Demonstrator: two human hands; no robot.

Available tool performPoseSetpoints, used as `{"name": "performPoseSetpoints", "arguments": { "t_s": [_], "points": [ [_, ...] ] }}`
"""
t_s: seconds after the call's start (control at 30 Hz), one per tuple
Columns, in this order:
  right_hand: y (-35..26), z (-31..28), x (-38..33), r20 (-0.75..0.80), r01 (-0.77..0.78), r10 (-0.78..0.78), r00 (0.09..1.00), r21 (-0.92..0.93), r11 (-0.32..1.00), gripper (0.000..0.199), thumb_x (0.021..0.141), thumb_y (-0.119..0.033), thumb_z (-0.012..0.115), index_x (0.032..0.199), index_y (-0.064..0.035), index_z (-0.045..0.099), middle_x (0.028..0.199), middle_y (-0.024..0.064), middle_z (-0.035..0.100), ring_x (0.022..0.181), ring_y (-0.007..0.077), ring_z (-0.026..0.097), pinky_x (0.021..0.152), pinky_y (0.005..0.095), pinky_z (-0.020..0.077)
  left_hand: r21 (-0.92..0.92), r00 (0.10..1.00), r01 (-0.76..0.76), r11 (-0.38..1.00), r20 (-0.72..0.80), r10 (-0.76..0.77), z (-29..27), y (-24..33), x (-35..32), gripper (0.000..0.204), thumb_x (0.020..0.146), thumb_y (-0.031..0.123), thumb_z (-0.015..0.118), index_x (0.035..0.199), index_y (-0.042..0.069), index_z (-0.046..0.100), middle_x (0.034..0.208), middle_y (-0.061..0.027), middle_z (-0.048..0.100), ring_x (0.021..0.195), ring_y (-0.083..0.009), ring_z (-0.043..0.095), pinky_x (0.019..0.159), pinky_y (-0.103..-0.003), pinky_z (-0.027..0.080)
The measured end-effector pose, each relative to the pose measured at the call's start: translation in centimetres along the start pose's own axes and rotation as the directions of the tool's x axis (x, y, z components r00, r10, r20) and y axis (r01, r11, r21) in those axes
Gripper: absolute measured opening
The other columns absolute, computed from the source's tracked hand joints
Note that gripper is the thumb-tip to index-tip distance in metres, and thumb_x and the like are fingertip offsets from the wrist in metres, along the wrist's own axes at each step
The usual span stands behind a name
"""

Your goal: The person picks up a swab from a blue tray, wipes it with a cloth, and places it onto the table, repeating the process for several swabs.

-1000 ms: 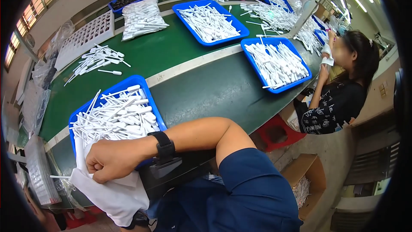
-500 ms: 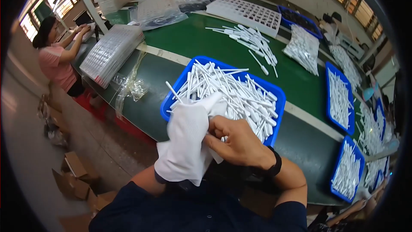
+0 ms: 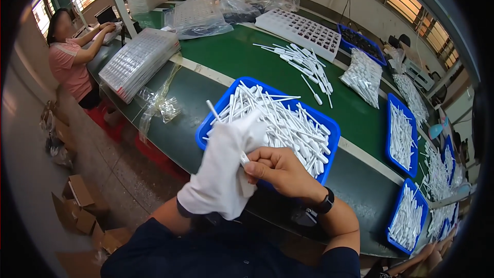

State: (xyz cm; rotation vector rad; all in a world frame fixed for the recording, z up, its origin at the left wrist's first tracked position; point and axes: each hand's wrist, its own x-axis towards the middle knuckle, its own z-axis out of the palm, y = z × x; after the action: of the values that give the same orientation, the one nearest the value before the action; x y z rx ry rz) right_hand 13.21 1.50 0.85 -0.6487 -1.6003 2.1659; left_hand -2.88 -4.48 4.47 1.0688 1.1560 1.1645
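Note:
A white cloth (image 3: 218, 175) covers my left hand (image 3: 231, 134) like a loose mitten, hiding its fingers. From the cloth's far left side juts the thin end of a white stick (image 3: 211, 109). My right hand (image 3: 280, 170), wearing a dark wristband, is closed, thumb and forefinger pinching the end of a white plastic stick (image 3: 244, 159) against the cloth. I cannot tell whether both ends belong to one stick. Just beyond both hands sits a blue tray (image 3: 337, 136), heaped with white plastic sticks (image 3: 288, 126) that have thicker, bulb-like ends.
Loose white sticks (image 3: 306, 67) lie on the green tabletop (image 3: 216, 54). A white foam tray (image 3: 298, 31) stands behind them. More filled blue trays (image 3: 389, 144) line the right. Stacked clear trays (image 3: 139, 62) and crumpled plastic (image 3: 167, 108) are left, near a seated person (image 3: 72, 64).
My right hand has shifted slightly down, and a stick end now shows in its pinch. The cloth-covered left hand has tilted and moved a little. The view has shifted somewhat.

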Motion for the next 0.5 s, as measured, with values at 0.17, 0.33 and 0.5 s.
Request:
{"name": "performPoseSetpoints", "arguments": {
  "t_s": [0.17,0.33,0.5],
  "points": [
    [-0.4,0.9,-0.1,-0.145,0.038,-0.066,0.987,-0.189,0.981,0.021,0.099,-0.015,0.071,0.11,0.002,0.068,0.077,0.0,0.07,0.072,0.0034,0.061,0.068,0.022,0.0492,-0.395,0.954,-0.129,0.91,-0.301,0.005,-0.5,-1.9,1.2,0.03,0.102,0.027,0.053,0.119,0.004,0.061,0.083,-0.0029,0.057,0.059,-0.0151,0.054,0.05,-0.031,0.045],
    [-1.9,0.2,-0.4,-0.15,0.067,-0.231,0.961,-0.687,0.723,0.021,0.097,-0.015,0.073,0.11,0.001,0.069,0.068,-0.0023,0.066,0.064,0.0034,0.056,0.063,0.0223,0.0458,0.578,0.936,-0.209,0.789,-0.115,0.333,-0.7,-5.8,1.8,0.018,0.095,0.015,0.06,0.108,0.004,0.066,0.078,-0.0046,0.059,0.06,-0.0153,0.057,0.051,-0.032,0.046],
    [-3.9,-1.2,-1.0,-0.307,0.066,-0.309,0.9,-0.604,0.794,0.02,0.099,-0.018,0.071,0.106,0.0001,0.071,0.071,-0.001,0.067,0.062,0.0048,0.055,0.06,0.0231,0.0432,0.597,0.984,-0.135,0.791,-0.016,0.18,1.1,-6.8,2.0,0.015,0.094,0.009,0.059,0.105,0.002,0.067,0.072,-0.0045,0.059,0.057,-0.0146,0.056,0.052,-0.032,0.047]
  ]
}}
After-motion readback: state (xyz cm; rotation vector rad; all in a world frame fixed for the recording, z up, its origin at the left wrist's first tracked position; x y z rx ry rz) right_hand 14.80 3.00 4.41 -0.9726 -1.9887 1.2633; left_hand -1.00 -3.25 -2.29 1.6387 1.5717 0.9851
